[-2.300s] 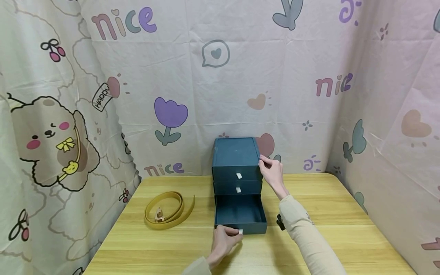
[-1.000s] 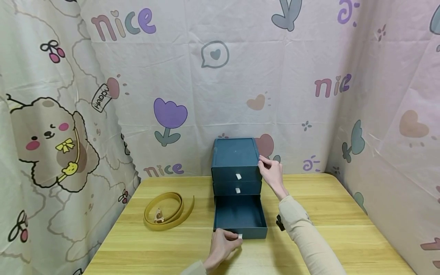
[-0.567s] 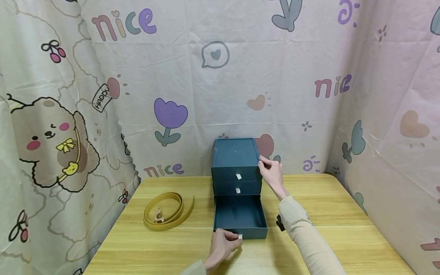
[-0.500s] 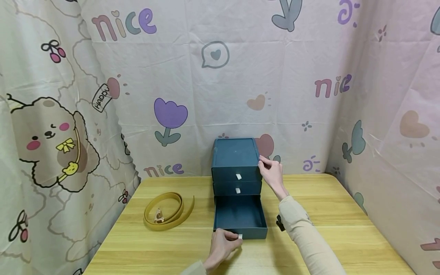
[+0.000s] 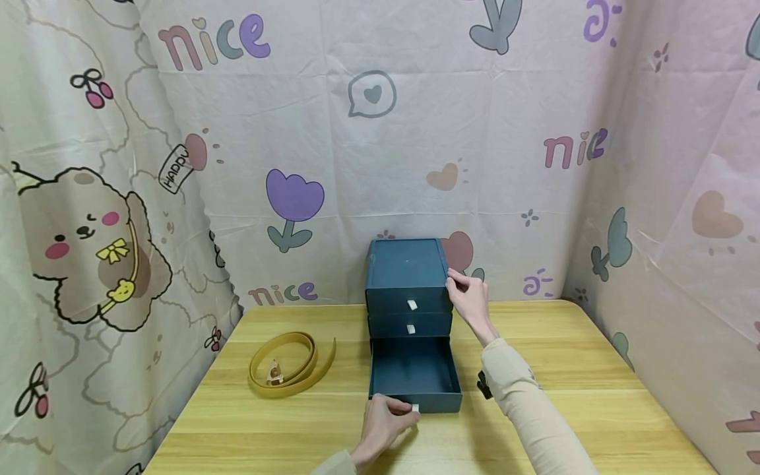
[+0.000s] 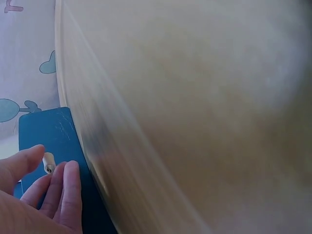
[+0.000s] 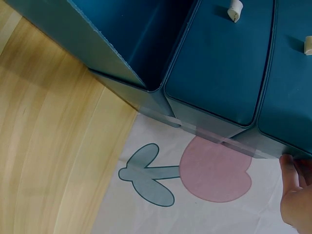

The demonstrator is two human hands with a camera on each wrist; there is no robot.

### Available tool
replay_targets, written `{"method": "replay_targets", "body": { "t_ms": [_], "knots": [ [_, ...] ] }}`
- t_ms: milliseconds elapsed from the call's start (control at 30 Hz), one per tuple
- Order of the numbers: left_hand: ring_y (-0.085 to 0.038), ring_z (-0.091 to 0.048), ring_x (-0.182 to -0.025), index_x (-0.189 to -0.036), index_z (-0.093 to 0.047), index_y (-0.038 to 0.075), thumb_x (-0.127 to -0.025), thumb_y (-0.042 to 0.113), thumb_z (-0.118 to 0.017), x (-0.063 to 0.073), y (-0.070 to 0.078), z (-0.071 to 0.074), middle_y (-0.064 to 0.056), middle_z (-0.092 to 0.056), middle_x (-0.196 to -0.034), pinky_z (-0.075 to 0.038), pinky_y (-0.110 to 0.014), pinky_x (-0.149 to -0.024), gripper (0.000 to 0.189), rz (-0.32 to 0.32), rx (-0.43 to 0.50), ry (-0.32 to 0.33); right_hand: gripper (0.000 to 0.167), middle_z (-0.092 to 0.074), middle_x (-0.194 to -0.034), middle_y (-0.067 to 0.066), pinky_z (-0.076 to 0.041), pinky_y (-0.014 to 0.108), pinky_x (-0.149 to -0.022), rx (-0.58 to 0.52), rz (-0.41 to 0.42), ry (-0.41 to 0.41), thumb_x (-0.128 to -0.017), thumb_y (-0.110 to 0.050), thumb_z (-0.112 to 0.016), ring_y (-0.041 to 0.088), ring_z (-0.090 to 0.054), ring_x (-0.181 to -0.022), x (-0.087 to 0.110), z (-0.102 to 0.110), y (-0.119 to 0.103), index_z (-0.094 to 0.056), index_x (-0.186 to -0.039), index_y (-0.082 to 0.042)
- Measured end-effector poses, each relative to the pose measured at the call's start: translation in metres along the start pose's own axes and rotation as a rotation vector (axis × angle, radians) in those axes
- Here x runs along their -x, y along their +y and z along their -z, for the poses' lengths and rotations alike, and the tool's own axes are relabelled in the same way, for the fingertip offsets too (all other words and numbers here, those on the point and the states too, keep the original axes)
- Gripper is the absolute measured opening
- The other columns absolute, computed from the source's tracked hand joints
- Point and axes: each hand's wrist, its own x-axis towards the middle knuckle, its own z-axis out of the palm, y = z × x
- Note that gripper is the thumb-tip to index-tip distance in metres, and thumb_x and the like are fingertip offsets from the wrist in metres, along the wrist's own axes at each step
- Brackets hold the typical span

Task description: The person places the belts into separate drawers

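A dark blue drawer box [image 5: 407, 264] with three stacked drawers stands at the back of the table. Its bottom drawer [image 5: 415, 373] is pulled out, and nothing shows inside. My left hand [image 5: 382, 422] pinches the white pull tab [image 5: 415, 408] on that drawer's front. In the left wrist view, the tab [image 6: 48, 162] sits between the thumb and fingertips. My right hand [image 5: 472, 300] holds the upper right edge of the box. The right wrist view shows the thumb [image 7: 288, 173] against its side, the other fingers mostly hidden. The upper two drawers are closed.
To the left of the box, a coiled yellow-brown belt [image 5: 256, 382] with a metal buckle [image 5: 274, 373] lies on the wooden table [image 5: 534, 396]. A small black object [image 5: 484, 384] shows beside the right sleeve. Printed cloth [image 5: 386, 158] hangs behind and on both sides.
Since the oldest frame, the bottom drawer has come slightly farther out toward me, my left hand moving with it. Over the last second both hands and the drawer stay nearly still.
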Motion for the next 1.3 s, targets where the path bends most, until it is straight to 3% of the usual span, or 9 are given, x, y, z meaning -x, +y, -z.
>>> {"method": "replay_targets", "body": {
  "t_ms": [333,500,800,933,1033,1200,1300],
  "knots": [
    [-0.004,-0.069,-0.071,-0.08,-0.083,0.013,-0.076,0.027,-0.086,0.001,0.002,0.003,-0.001,-0.079,-0.079,-0.055,-0.022,-0.063,0.014,-0.033,-0.033,0.011,0.032,-0.069,-0.131,0.013,-0.059,0.045,-0.089,-0.002,0.005,0.002,-0.098,-0.014,-0.061,0.031,-0.072,-0.108,0.0,0.001,0.0,-0.07,-0.126,-0.004],
    [-0.001,-0.063,-0.068,-0.074,-0.082,0.015,-0.078,0.034,-0.085,-0.002,0.002,0.011,0.003,-0.077,-0.074,-0.051,-0.02,-0.06,0.02,-0.048,-0.067,0.014,0.032,-0.069,-0.131,0.013,-0.059,0.044,-0.09,0.001,0.007,0.003,-0.098,-0.015,-0.061,0.031,-0.072,-0.109,0.0,0.0,0.0,-0.07,-0.127,-0.004],
    [-0.014,-0.065,-0.048,-0.069,-0.073,0.009,-0.083,0.036,-0.082,-0.011,0.009,0.034,-0.003,-0.069,-0.057,-0.054,-0.027,-0.049,0.032,-0.044,0.045,0.004,0.032,-0.069,-0.131,0.013,-0.059,0.044,-0.09,-0.001,0.004,0.003,-0.098,-0.015,-0.061,0.031,-0.072,-0.109,0.0,0.0,-0.001,-0.07,-0.127,-0.004],
    [-0.016,-0.061,-0.042,-0.068,-0.069,0.008,-0.082,0.037,-0.082,-0.017,0.01,0.048,-0.005,-0.065,-0.054,-0.053,-0.029,-0.044,0.035,-0.052,0.059,0.067,0.032,-0.069,-0.131,0.012,-0.059,0.045,-0.09,0.003,-0.002,0.002,-0.098,-0.015,-0.061,0.031,-0.072,-0.109,0.0,0.0,0.0,-0.07,-0.127,-0.005],
    [-0.011,-0.057,-0.042,-0.067,-0.069,0.012,-0.081,0.039,-0.084,-0.025,0.007,0.063,-0.001,-0.062,-0.054,-0.047,-0.023,-0.044,0.034,-0.077,0.023,0.145,0.032,-0.069,-0.131,0.012,-0.058,0.044,-0.091,-0.001,-0.003,0.001,-0.098,-0.015,-0.061,0.03,-0.072,-0.11,0.0,0.0,0.0,-0.07,-0.127,-0.005],
    [-0.002,-0.053,-0.053,-0.072,-0.071,0.015,-0.077,0.037,-0.087,-0.042,-0.01,0.091,0.004,-0.064,-0.062,-0.043,-0.018,-0.053,0.028,-0.149,-0.071,0.308,0.032,-0.069,-0.131,0.012,-0.059,0.044,-0.09,-0.005,-0.002,0.0,-0.098,-0.016,-0.061,0.031,-0.072,-0.109,0.0,0.0,-0.001,-0.07,-0.127,-0.005],
    [-0.006,-0.058,-0.062,-0.086,-0.073,0.009,-0.078,0.032,-0.087,-0.051,-0.024,0.108,-0.002,-0.069,-0.072,-0.045,-0.019,-0.059,0.029,-0.166,-0.122,0.353,0.031,-0.07,-0.13,0.012,-0.059,0.045,-0.089,0.002,-0.005,0.004,-0.098,-0.016,-0.061,0.03,-0.072,-0.108,0.001,0.0,-0.001,-0.071,-0.126,-0.005]
  ]
}}
